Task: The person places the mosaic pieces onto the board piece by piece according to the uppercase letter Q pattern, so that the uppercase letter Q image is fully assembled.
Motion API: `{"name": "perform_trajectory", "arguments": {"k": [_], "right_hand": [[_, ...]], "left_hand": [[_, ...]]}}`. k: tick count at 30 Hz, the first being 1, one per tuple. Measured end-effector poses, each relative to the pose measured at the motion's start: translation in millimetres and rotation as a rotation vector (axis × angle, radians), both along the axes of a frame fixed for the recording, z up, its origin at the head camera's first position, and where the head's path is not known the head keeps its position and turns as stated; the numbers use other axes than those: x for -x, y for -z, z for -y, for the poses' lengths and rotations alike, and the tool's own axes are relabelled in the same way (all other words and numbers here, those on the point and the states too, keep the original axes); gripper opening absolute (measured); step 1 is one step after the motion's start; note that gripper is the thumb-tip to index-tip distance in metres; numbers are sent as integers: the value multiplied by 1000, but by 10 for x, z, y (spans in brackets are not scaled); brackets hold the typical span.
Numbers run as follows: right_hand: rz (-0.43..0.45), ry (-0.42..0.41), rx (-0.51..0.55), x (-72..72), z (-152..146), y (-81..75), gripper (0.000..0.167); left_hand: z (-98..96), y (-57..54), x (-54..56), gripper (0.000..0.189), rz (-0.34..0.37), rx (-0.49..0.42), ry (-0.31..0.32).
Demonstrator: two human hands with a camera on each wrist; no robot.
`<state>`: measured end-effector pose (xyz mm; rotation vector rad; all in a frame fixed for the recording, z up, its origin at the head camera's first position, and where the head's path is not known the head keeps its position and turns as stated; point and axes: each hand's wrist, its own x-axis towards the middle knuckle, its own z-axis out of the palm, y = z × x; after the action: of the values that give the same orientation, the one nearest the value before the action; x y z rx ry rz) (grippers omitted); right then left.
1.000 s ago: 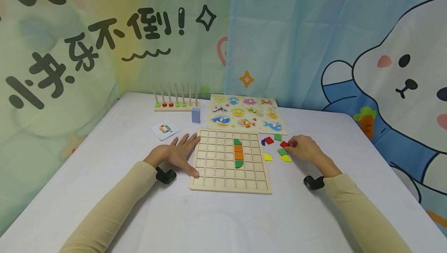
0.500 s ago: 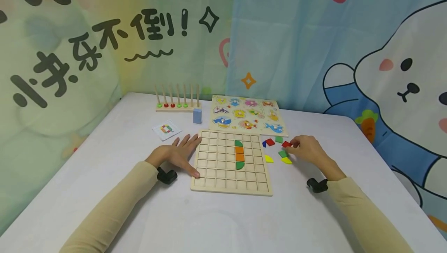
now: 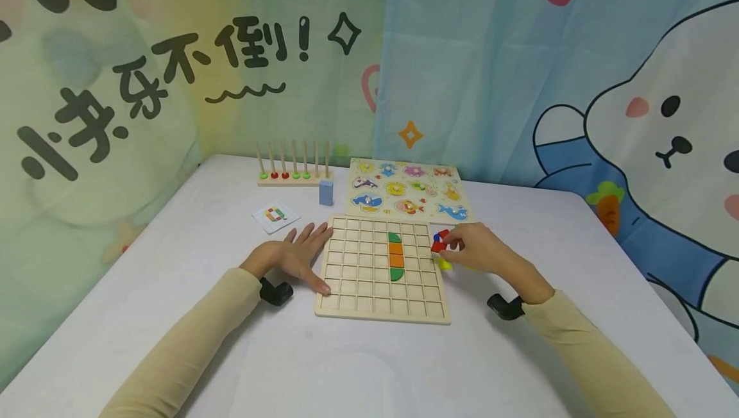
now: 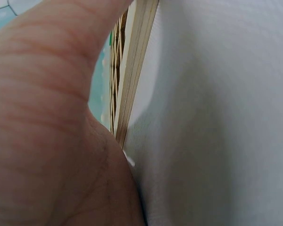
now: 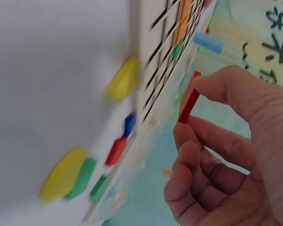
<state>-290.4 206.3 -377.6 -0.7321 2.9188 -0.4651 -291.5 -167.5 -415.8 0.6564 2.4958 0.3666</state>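
My right hand (image 3: 478, 248) pinches a red square tile (image 5: 189, 97) between thumb and fingertips, lifted by the right edge of the wooden grid board (image 3: 358, 290). My left hand (image 3: 296, 256) lies spread with straight fingers along the board's left edge, thumb and fingertips touching it. One column of the board holds a green quarter-round tile (image 3: 394, 237), two orange squares (image 3: 395, 254) and another green rounded tile (image 3: 396, 274). Loose tiles lie right of the board: a blue one (image 5: 129, 124), another red one (image 5: 116, 150), two green ones (image 5: 83, 179) and two yellow ones (image 5: 63, 175).
Left of the board's far corner lies a white pattern card (image 3: 275, 215). Behind it stand a blue block (image 3: 326, 192) and a peg counting rack (image 3: 296, 181) with beads. An animal knob puzzle (image 3: 404, 190) lies just past the board, before the printed curtain (image 3: 450, 84).
My right hand has lifted the red tile from among the loose pieces and moved left with it to the board's right edge. My left hand has stayed in place.
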Motion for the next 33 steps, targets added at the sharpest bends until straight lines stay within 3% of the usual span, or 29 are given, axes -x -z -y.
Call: {"name": "perform_trajectory", "arguments": {"k": [8, 11, 24, 33], "right_hand": [[12, -227, 24, -103, 355, 7, 18], [37, -270, 21, -125, 469, 14, 17], [82, -331, -46, -124, 833, 113, 22], [111, -303, -62, -114, 904, 120, 24]], "left_hand": [[7, 38, 17, 136, -6, 17, -2], [9, 80, 37, 136, -16, 17, -7], [12, 148, 64, 138, -30, 12, -28], [5, 138, 71, 139, -31, 30, -27]]}}
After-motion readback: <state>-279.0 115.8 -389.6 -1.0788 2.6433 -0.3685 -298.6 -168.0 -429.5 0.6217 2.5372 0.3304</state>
